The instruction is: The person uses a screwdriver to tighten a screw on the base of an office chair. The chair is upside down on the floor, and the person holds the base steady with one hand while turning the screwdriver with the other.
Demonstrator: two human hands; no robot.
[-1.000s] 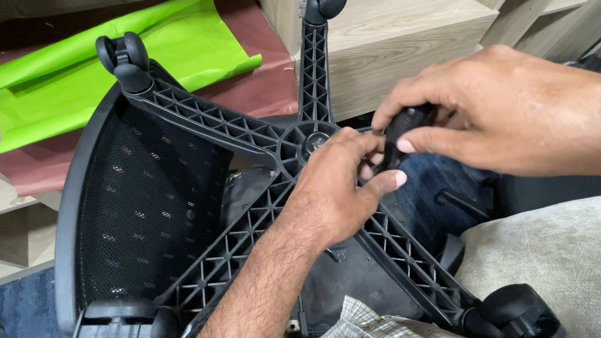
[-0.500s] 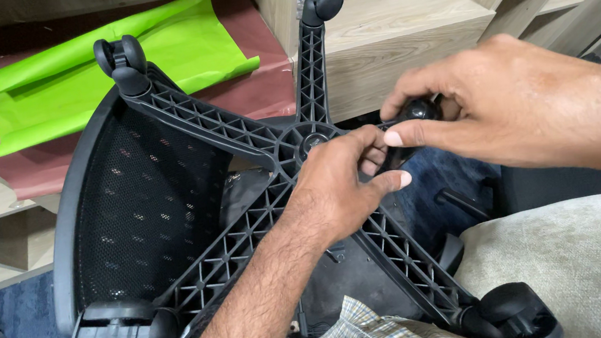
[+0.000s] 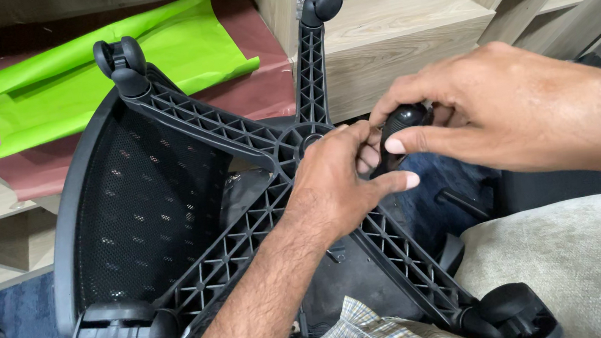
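An upturned office chair lies before me, its black star-shaped base [image 3: 235, 135] facing up with ribbed arms. My left hand [image 3: 336, 180] grips the base by its hub, thumb along one arm. My right hand [image 3: 492, 111] is closed around a black caster wheel [image 3: 400, 124] at the end of the arm pointing right. Casters sit on the other arms: one at top left [image 3: 119, 57], one at top middle [image 3: 322, 2], one at bottom left [image 3: 119, 336] and one at bottom right [image 3: 513, 315]. The mesh chair back [image 3: 141, 211] lies under the base.
Wooden shelving [image 3: 406, 34] stands behind the chair, with a bright green sheet [image 3: 112, 62] on a dark red surface [image 3: 32, 164]. A beige cushion [image 3: 596, 270] lies at the lower right. Blue carpet [image 3: 0, 336] shows at the lower left.
My right hand has turned slightly on the caster, fingers shifting around it. My left hand stays on the hub. The view has moved a little closer.
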